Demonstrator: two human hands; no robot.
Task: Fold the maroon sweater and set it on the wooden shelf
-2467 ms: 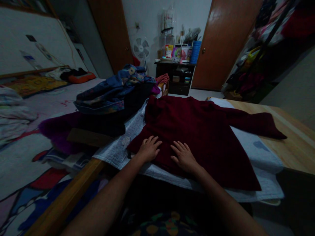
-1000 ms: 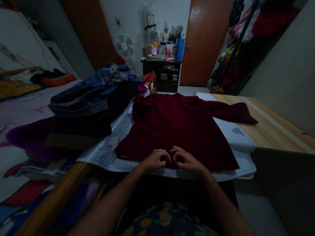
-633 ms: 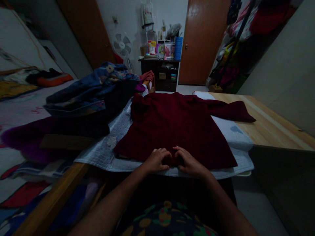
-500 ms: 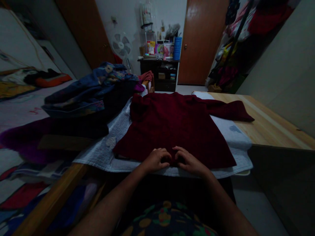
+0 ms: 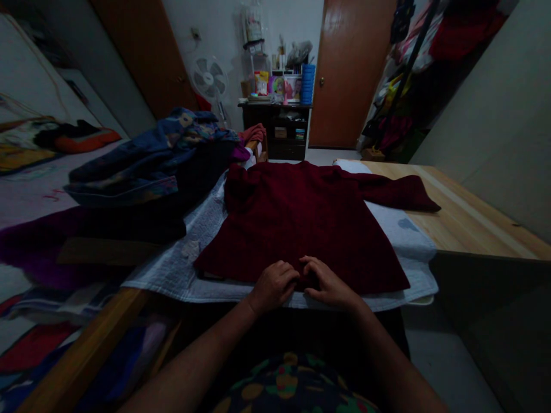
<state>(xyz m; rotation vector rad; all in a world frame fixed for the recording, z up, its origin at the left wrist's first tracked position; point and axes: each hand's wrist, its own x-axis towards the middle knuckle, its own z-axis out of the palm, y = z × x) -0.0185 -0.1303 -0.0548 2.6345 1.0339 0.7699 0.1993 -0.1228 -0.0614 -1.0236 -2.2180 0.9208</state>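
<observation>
A dark red long-sleeved top lies spread out on a pale blue quilted cloth. One sleeve stretches to the right, over a wooden surface; at its left shoulder the fabric is bunched. My left hand rests at the middle of the near hem, fingers curled in and closed; whatever is under the fingertips is hidden. Just beside it, my right hand is on the same hem, its thumb apart from its curved fingers, a gap showing between them.
Heaped clothes, blue patterned, black and purple, sit at left. A wooden rail runs along the near left. On the right is a wooden tabletop against a wall. Behind stand a fan, a dark cabinet and a door.
My left hand's fingers have curled in, closing the gap that showed between thumb and fingers. My right hand stays almost in place. The top lies as before; the view has shifted slightly.
</observation>
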